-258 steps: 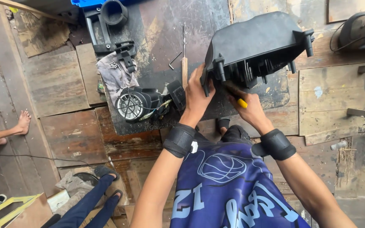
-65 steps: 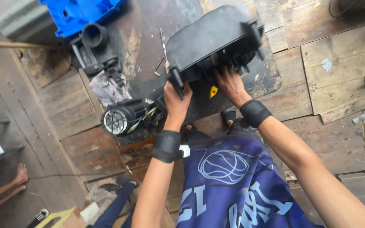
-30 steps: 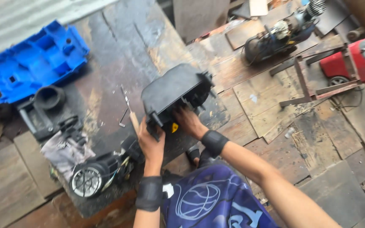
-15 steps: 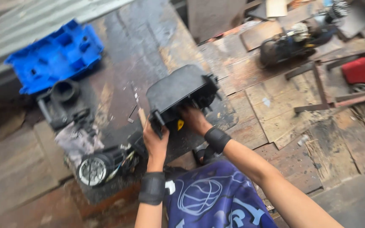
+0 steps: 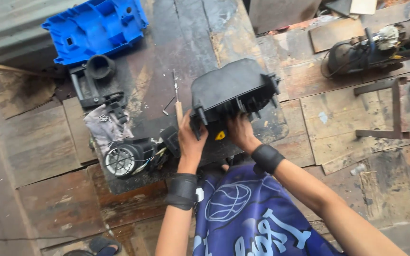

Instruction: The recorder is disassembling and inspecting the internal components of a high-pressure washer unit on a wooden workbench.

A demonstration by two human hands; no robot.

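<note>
**Black housing held off the worktop, both hands on it**

Far left: blue plastic casing (image 5: 96, 28) lies at the back of the worktop (image 5: 200, 33), unchanged in place against the earlier views; only the camera has swung. Just in front of it, a black bracket part with a round collar (image 5: 96, 78). Below that, a motor unit with a round fan face (image 5: 129, 159) rests beside a crumpled grey rag (image 5: 103, 130).

Centre: a thin wooden-handled tool (image 5: 177, 102) lies on the worktop. Left hand (image 5: 191, 142) is closed around the lower-left corner of the black housing (image 5: 228, 92). The housing is raised and tilted, open side toward the person. Compared with half a second ago, grip and tilt are much the same; no part has come loose.

Right hand (image 5: 240, 135) reaches into the underside; fingers hidden, so its closure cannot be told. Judgement: work inside the housing is ongoing.

Far right: a second motor assembly (image 5: 380, 42) and a metal frame (image 5: 395, 111) on the boards.
</note>
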